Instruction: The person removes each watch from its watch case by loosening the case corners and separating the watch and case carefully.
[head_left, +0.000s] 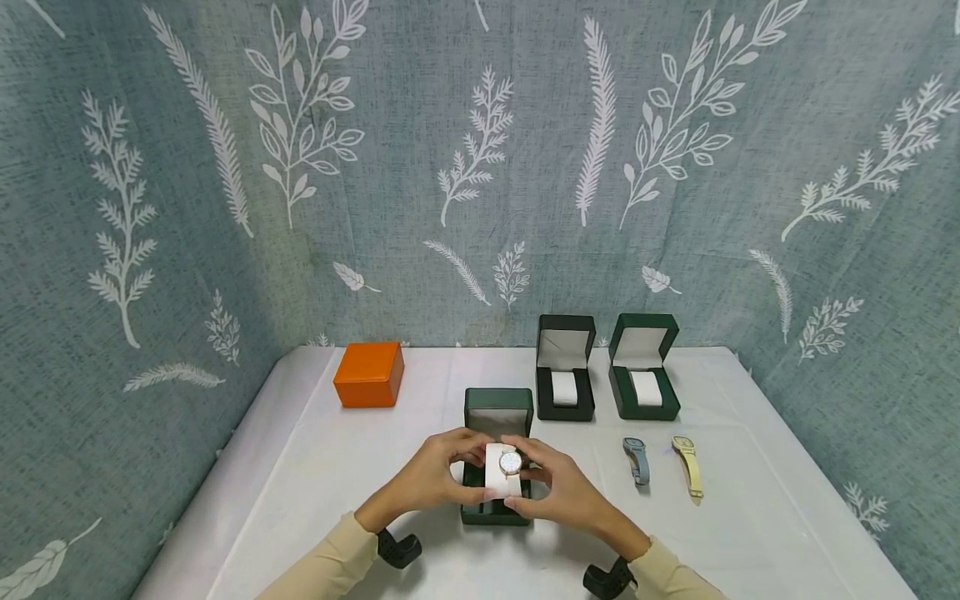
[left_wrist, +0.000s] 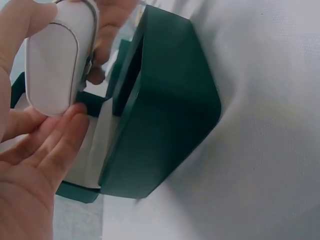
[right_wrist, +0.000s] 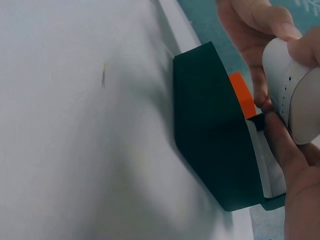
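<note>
A white watch cushion bears a white-strapped wristwatch with a round pale dial. My left hand pinches the cushion at its left end, thumb on the near side and fingers on the far side. My right hand grips the right end, beside the watch. An open green watch box stands right under both hands, its lid raised at the back. In the left wrist view the cushion's flat oval end faces me. The right wrist view shows the strap with its row of holes wrapped round the cushion.
A closed orange box stands at the back left. Back right are an open black watch box and another open green one, each with a white cushion. A blue-grey watch and a gold-coloured watch lie in front of them.
</note>
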